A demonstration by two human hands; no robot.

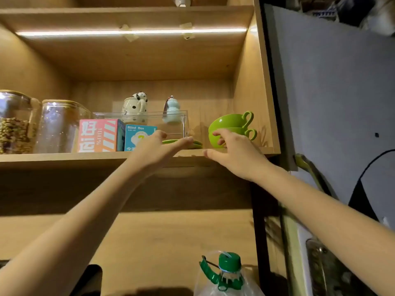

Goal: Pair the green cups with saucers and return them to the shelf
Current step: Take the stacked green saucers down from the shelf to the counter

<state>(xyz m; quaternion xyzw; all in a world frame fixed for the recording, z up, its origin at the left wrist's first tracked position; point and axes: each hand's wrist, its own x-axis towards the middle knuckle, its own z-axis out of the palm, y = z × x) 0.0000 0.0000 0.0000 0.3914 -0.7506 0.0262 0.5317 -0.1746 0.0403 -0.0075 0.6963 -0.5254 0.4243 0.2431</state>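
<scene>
Two green cups (229,122) sit stacked one inside the other at the right end of the wooden shelf (64,156), handles pointing right. Green saucers (195,144) lie flat on the shelf just left of the cups. My right hand (233,152) reaches up with its fingers touching the lower cup's front, not clearly gripping it. My left hand (159,148) is stretched out flat, fingertips over the near edge of the saucers. Both hands hold nothing.
On the same shelf stand two glass jars (57,124), a pink box (97,135), a blue box (136,135) and a clear case (149,118) with two ceramic figurines. The cabinet's side wall (254,92) is right beside the cups. A green-capped plastic bottle (229,272) stands below.
</scene>
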